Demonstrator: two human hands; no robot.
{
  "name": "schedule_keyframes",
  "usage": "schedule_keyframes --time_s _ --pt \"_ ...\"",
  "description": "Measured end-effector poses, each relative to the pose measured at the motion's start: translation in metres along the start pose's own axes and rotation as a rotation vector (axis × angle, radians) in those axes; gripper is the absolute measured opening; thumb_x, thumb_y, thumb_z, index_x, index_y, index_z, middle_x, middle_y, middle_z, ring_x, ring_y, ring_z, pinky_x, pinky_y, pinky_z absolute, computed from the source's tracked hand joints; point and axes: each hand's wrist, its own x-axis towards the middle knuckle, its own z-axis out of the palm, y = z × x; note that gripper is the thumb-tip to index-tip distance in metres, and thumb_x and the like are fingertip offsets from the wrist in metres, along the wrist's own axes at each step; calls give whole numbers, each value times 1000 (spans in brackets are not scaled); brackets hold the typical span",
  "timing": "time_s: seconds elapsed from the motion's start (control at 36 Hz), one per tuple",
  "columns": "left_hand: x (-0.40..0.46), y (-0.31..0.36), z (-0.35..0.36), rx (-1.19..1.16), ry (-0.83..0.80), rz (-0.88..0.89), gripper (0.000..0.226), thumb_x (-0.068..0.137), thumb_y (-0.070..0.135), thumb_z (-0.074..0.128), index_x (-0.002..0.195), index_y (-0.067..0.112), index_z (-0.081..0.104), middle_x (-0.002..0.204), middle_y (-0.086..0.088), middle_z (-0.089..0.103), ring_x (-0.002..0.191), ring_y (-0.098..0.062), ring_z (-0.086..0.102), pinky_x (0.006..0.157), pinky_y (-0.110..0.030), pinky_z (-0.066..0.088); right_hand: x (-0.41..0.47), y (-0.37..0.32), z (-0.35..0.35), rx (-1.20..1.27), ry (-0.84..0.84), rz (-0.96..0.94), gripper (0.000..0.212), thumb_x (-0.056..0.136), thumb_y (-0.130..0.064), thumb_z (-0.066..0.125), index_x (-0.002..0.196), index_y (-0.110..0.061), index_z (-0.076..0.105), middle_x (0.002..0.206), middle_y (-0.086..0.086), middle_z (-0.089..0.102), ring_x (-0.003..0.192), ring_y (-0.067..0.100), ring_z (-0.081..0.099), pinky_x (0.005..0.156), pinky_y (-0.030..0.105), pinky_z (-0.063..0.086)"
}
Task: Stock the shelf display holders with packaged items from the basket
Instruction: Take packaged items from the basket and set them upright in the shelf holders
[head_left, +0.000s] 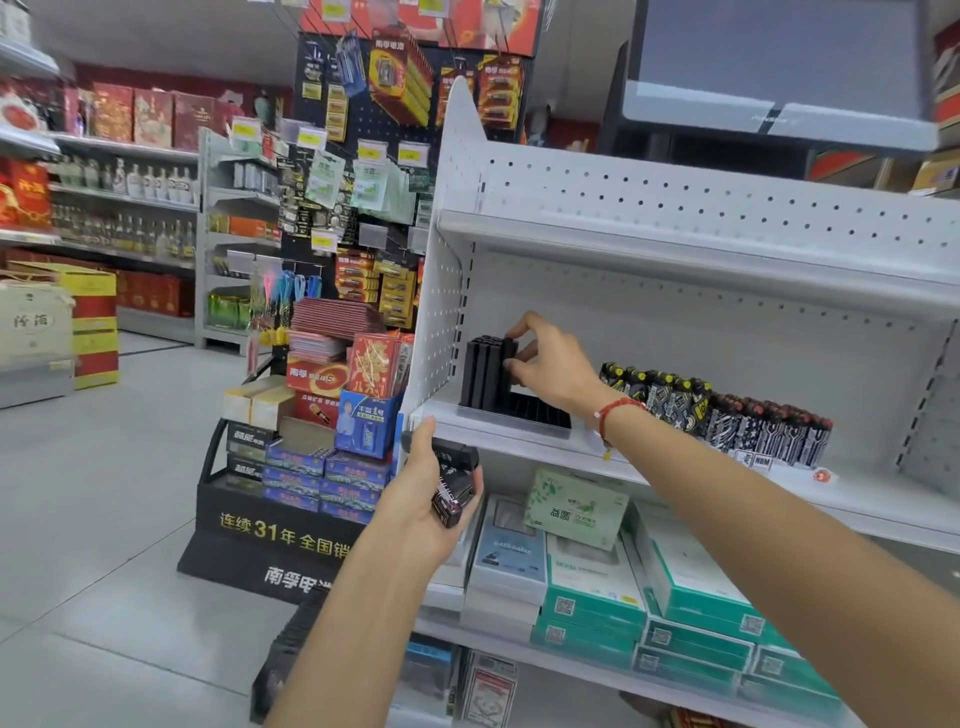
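Observation:
A black display holder (535, 413) sits at the left end of the white shelf (519, 441). Several black packaged items (485, 371) stand upright in its left part. My right hand (553, 364) pinches the rightmost of these items from above and the side. My left hand (426, 493) is below the shelf edge and grips a small bundle of black packaged items (454, 483). The basket is not in view.
A row of patterned lighters (727, 410) fills the shelf to the right. Green and white boxes (597, 571) lie on the lower shelf. A battery display stand (311, 467) stands on the floor to the left. A monitor (779, 67) sits above.

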Motion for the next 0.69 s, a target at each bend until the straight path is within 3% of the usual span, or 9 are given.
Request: schedule_keyframes --time_s 0.11,0.25,0.44,0.56,0.69 --pt "1 0 0 -20 15 -7 32 91 36 59 84 6 52 80 -10 56 68 -19 53 49 -21 53 -5 -2 -4 21 -55 -11 24 91 -15 59 111 -15 46 93 11 68 81 27 67 82 45 53" --pt "2 -3 5 -35 23 -4 32 91 35 60 84 5 50 80 -11 54 69 -20 52 68 -27 51 -10 1 -1 107 -99 -19 26 93 -16 56 114 -16 41 97 13 65 79 26 69 82 45 54" --pt "2 -10 11 -25 10 -23 34 91 34 60 79 4 49 77 -12 54 70 -20 52 72 -28 51 -2 8 1 74 -132 50 26 99 -17 46 120 -11 32 96 16 61 81 30 66 83 47 53" --pt "4 -10 10 -20 9 -22 33 90 34 62 80 4 51 79 -12 55 71 -20 53 71 -28 51 2 11 3 13 -123 37 31 96 -17 51 122 -11 35 100 21 63 81 33 64 76 41 52" --pt "4 -13 12 19 6 -37 32 90 32 61 78 5 50 74 -11 54 68 -19 52 75 -28 50 3 12 3 -21 -132 7 41 89 -14 61 124 -14 38 99 17 63 75 23 55 70 32 45"
